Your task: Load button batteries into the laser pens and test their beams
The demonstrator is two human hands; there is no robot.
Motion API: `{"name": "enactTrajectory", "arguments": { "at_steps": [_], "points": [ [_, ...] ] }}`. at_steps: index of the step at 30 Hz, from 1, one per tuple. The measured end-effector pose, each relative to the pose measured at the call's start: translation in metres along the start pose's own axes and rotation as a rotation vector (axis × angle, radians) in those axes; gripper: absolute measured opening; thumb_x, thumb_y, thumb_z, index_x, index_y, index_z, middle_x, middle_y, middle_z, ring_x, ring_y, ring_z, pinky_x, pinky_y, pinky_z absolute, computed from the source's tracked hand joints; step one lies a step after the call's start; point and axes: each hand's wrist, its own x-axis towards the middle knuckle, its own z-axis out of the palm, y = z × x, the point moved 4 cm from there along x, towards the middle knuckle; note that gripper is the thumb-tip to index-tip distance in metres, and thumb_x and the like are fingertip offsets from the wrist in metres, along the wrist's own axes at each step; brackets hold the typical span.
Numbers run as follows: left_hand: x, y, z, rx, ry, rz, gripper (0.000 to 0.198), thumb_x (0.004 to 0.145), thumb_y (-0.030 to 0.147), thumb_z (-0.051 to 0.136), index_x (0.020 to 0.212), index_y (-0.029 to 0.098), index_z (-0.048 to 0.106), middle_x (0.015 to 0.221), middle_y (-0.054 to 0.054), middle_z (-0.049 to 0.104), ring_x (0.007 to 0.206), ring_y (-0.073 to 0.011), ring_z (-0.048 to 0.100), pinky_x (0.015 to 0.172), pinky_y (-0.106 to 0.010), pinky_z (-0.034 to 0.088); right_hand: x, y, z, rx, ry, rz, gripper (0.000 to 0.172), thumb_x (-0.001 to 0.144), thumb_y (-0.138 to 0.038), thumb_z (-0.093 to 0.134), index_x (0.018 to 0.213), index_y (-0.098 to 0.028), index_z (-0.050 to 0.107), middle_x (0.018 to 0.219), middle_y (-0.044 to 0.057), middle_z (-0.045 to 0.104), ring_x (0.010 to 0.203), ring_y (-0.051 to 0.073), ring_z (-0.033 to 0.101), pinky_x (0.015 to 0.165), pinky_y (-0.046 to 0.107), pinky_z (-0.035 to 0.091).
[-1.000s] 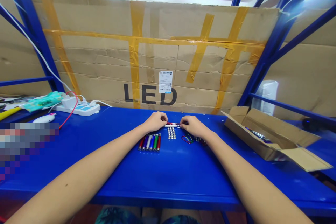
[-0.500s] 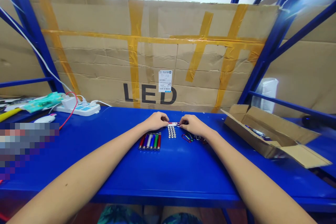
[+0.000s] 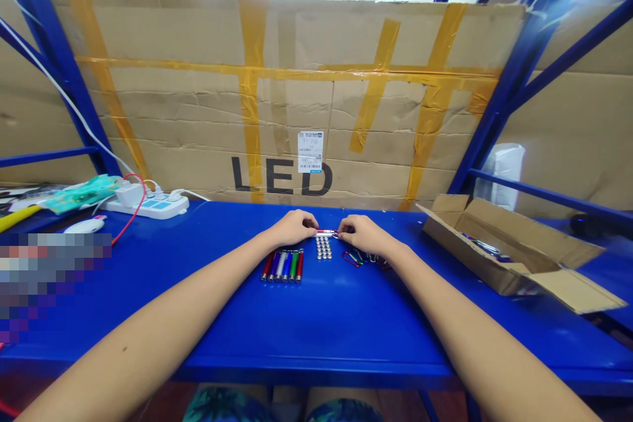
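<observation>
Flashlight: small and slim, red body with silvery ends, lying level just behind the batteries; whether it touches the worktop I cannot tell.
Left hand: fingers curled closed round the flashlight's left end.
Right hand: fingertips pinched on its right end.
Doing it well: a firm grip at both ends, held low, would probably stop small parts from rolling into the batteries.
Row of flashlights: just left of the batteries, side by side, in mixed colours.
Clips: just right of the batteries, in a loose heap.
</observation>
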Motion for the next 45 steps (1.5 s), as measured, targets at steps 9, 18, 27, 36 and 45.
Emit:
{"name": "enactTrajectory", "arguments": {
  "at_steps": [9, 18, 27, 36, 45],
  "points": [
    [-0.013, 0.005, -0.028, 0.035, -0.064, -0.002, 0.013, 0.072, 0.027, 0.06, 0.075, 0.019, 0.07, 0.08, -0.003, 0.072, 0.076, -0.0169, 0.062, 0.07, -0.026, 0.045, -0.003, -0.007, -0.008, 0.023, 0.089, -0.016, 0.012, 0.083, -0.022, 0.057, 0.082, -0.017, 0.068, 0.082, 0.005, 0.067, 0.075, 0.017, 0.059, 0.07, 0.027, 0.043],
    [-0.027, 0.013, -0.028, 0.083, -0.347, -0.073, 0.014, 0.061, 0.03, 0.068, 0.067, 0.019, 0.07, 0.065, 0.001, 0.065, 0.059, -0.0123, 0.053, 0.053, -0.023, 0.036, -0.033, -0.099, 0.005, 0.161, -0.096, -0.471, 0.024, 0.088, -0.018, 0.054, 0.097, -0.023, 0.075, 0.094, 0.004, 0.071, 0.088, 0.017, 0.062, 0.082, 0.028, 0.044],
    [-0.022, 0.007, -0.03, 0.164, -0.256, -0.109, 0.013, 0.065, 0.031, 0.065, 0.068, 0.018, 0.066, 0.069, 0.0, 0.066, 0.064, -0.0147, 0.055, 0.056, -0.024, 0.038, -0.039, -0.101, 0.008, 0.179, -0.264, -0.453, 0.021, 0.089, -0.024, 0.053, 0.083, -0.021, 0.073, 0.079, 0.001, 0.071, 0.069, 0.013, 0.059, 0.07, 0.026, 0.043],
    [-0.019, 0.015, -0.038, 0.131, 0.027, 0.029, 0.014, 0.074, 0.028, 0.057, 0.074, 0.017, 0.066, 0.073, -0.002, 0.068, 0.069, -0.0164, 0.059, 0.062, -0.026, 0.041, -0.046, -0.1, 0.0, 0.097, -0.369, -0.197, 0.024, 0.073, -0.037, 0.07, 0.067, -0.019, 0.054, 0.066, -0.002, 0.061, 0.056, 0.01, 0.049, 0.049, 0.023, 0.031],
    [-0.036, 0.053, -0.017, 0.249, -0.216, 0.202, 0.016, 0.077, 0.018, 0.052, 0.083, 0.017, 0.067, 0.084, -0.003, 0.07, 0.071, -0.0143, 0.059, 0.064, -0.025, 0.04, -0.052, -0.068, -0.015, 0.223, -0.751, 0.045, 0.042, 0.059, -0.014, 0.063, 0.101, -0.017, 0.058, 0.08, 0.001, 0.065, 0.064, 0.013, 0.057, 0.051, 0.021, 0.039]
  ]
}}
